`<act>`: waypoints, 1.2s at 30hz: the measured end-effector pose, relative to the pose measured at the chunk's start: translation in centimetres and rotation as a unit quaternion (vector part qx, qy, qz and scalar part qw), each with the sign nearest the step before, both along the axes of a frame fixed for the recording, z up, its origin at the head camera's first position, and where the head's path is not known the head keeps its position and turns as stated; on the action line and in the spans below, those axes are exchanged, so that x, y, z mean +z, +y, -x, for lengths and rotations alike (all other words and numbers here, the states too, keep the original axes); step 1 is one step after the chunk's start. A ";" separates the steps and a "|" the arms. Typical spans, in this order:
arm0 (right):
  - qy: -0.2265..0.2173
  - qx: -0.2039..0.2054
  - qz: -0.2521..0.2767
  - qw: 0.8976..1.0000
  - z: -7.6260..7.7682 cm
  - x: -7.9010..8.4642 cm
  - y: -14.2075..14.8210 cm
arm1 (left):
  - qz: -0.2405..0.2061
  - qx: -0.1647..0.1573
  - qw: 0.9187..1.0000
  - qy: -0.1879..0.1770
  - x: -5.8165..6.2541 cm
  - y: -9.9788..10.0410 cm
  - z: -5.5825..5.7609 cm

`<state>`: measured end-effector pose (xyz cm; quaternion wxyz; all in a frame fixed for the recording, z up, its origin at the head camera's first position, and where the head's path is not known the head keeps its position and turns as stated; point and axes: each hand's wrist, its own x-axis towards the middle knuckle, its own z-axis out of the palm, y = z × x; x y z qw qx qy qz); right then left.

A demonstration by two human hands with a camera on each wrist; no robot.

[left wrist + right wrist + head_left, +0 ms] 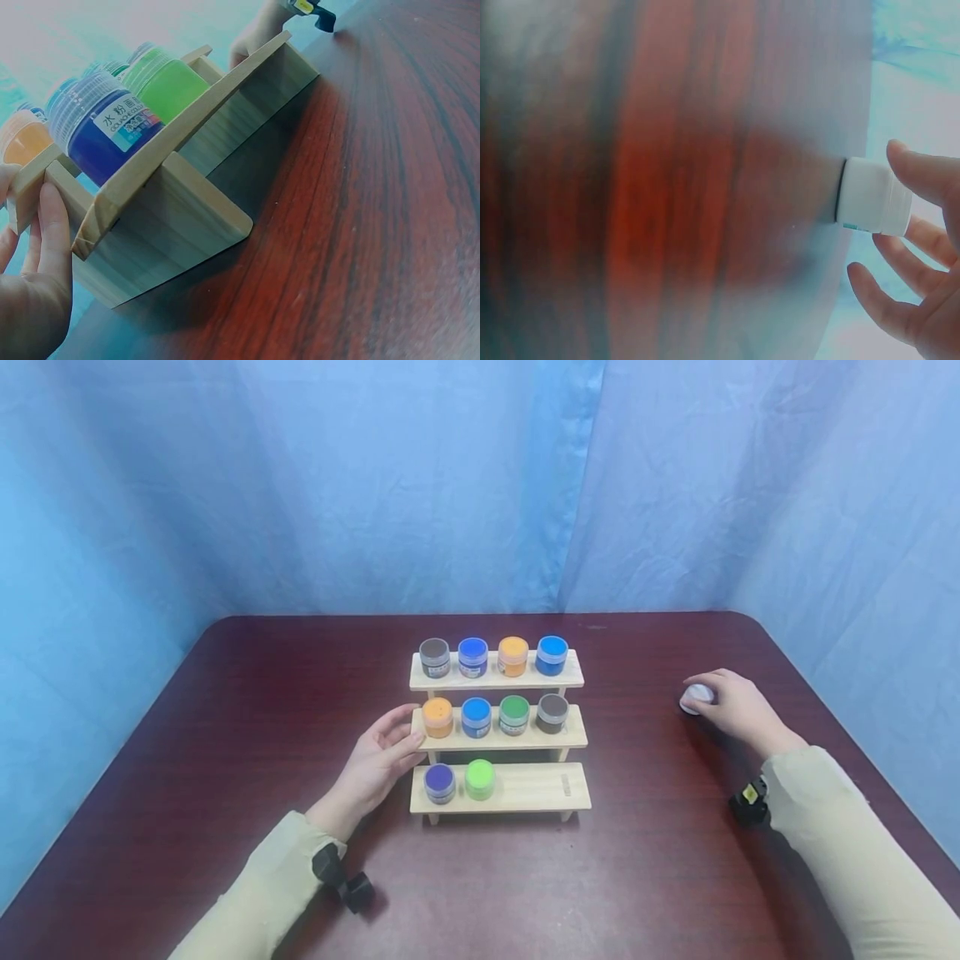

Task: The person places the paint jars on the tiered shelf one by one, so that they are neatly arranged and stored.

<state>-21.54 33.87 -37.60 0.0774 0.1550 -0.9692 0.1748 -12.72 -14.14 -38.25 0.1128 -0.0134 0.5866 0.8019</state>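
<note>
A three-tier wooden rack (540, 783) stands mid-table with paint jars on every tier. My left hand (377, 762) grips the left end of its middle tier, beside an orange paint jar (438, 718). On the bottom tier, a purple paint jar (439, 783) and a lime green paint jar (480, 779) occupy the left half; bare wood shows to their right. Far to the right, my right hand (738, 708) holds a white paint jar (870, 196) between thumb and fingers. That jar is upright at the table surface; whether its base touches is hard to tell.
Dark grey, violet-blue, orange and blue jars line the top tier (495, 682). Blue, green and grey-brown jars share the middle tier with the orange one. Dark red wood forms the tabletop (637, 860), with light blue curtains (420, 485) around its back and sides.
</note>
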 end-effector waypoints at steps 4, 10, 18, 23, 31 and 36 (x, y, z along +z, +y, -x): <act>-0.003 -0.002 -0.001 1.000 -0.1 0.1 -0.1 | 0.003 -0.001 1.000 -0.002 0.0 0.0 0.1; -0.005 -0.008 -0.004 1.000 -0.1 0.1 0.0 | 0.006 0.000 1.000 -0.005 -0.1 0.1 0.2; 0.035 -0.007 0.018 0.999 -0.2 0.0 0.1 | 0.005 0.001 1.000 -0.005 0.0 0.1 0.1; 0.041 -0.021 0.042 0.998 -0.6 0.2 -0.1 | 0.003 0.001 1.000 -0.003 0.1 0.0 0.0; 0.078 -0.027 0.067 0.994 -1.7 0.5 -1.2 | 0.006 0.003 1.000 -0.004 0.2 0.0 -0.1; 0.105 -0.005 0.095 0.990 -2.4 0.9 -2.3 | 0.004 0.000 1.000 -0.004 0.2 0.0 0.0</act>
